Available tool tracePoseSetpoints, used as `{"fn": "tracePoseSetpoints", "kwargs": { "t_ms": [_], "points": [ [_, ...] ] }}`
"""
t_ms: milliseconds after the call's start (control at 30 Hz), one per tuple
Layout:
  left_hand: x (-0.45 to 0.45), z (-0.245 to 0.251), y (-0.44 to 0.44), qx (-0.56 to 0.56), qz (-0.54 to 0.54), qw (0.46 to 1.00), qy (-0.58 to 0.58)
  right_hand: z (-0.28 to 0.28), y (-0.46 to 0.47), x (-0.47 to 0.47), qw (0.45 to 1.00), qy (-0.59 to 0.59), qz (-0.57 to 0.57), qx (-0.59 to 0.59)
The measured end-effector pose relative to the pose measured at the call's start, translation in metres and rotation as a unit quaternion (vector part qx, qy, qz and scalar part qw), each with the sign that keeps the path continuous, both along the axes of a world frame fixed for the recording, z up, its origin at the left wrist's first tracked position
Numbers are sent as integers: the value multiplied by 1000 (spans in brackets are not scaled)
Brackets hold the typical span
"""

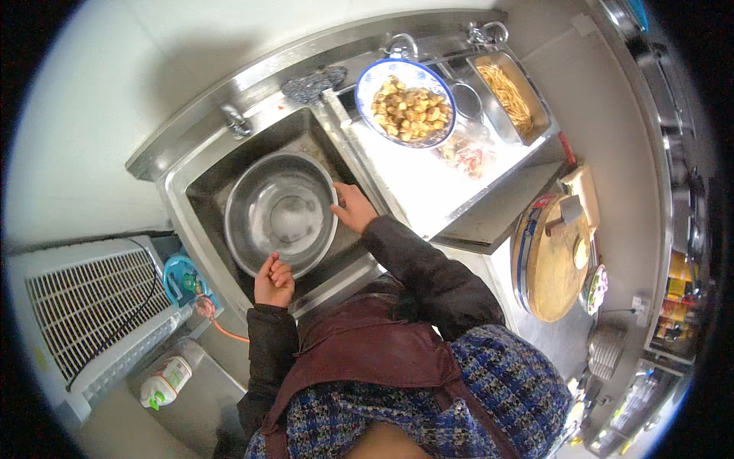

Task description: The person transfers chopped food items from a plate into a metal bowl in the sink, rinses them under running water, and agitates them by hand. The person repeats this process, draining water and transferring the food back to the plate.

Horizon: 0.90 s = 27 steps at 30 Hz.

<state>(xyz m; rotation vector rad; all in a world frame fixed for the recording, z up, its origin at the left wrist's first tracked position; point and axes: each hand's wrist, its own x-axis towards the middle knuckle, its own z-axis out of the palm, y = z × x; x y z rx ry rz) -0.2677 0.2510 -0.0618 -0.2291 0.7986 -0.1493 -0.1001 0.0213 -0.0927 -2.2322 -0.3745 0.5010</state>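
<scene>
A wide stainless steel basin (264, 183) sits in the metal sink (192, 195), below the faucet (235, 121). Its inside is shiny, and I cannot tell whether it contains water. My right hand (356, 210) grips the basin's right rim, thumb on the inner side. My left hand (274, 282) is at the rim nearest me, fingers curled upward over the edge; whether it touches the metal is unclear, and I see nothing in it. Right of the sink stands a blue-rimmed bowl (364, 86) of browned food pieces on a bright white surface.
A metal pan (499, 123) of strips, a plastic bag (467, 154) and a glass lid or bowl (465, 102) lie right of the bowl. Farther right, a cleaver (570, 210) rests on a round chopping block (553, 269). A white bottle (166, 381) lies lower left.
</scene>
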Motion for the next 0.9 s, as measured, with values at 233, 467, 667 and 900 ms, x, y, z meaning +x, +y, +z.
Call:
{"fn": "tracePoseSetpoints", "kwargs": {
  "t_ms": [233, 467, 667, 900],
  "points": [
    [59, 21, -74, -1, -117, 993, -16, 113, -169, 40, 849, -441, -218, -194],
    [121, 53, -202, 200, -306, 922, -131, 121, -260, 79, 926, -336, -128, -114],
    [172, 64, -317, 328, -356, 858, -171, 93, -244, 67, 963, -269, -26, -17],
    [178, 61, -356, 538, -284, 787, -105, 87, -362, 126, 915, -354, -194, -34]
  ]
}}
